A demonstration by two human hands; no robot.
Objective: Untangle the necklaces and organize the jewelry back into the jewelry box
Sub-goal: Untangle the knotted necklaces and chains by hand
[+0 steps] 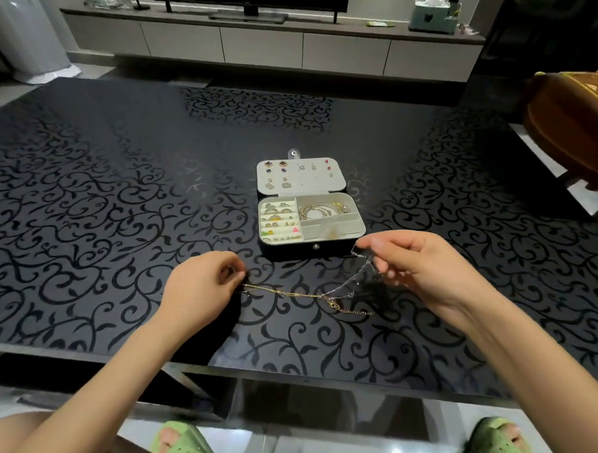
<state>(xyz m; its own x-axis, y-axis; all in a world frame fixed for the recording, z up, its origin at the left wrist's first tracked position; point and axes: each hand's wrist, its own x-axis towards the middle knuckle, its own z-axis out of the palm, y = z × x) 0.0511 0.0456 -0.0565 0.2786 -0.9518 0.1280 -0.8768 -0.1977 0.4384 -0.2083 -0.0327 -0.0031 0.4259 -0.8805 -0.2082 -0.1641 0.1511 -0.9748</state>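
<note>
While the left hand (204,282) pinches a thin gold chain necklace (287,294), the right hand (412,266) pinches a fine silver chain necklace (356,275). Both chains cross in a knot above the black scroll-patterned glass table (118,200), near the open jewelry box (309,208).

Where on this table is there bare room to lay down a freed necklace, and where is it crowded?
Bare tabletop spreads wide left of the open jewelry box, right of it too, and behind its lid. Crowded: the strip between the box front and the near edge, where the left hand and right hand pinch the tangled gold chain and silver chain.

One gold necklace (284,294), one silver necklace (348,281), one jewelry box (291,250), two hands (201,285) (419,265)
</note>
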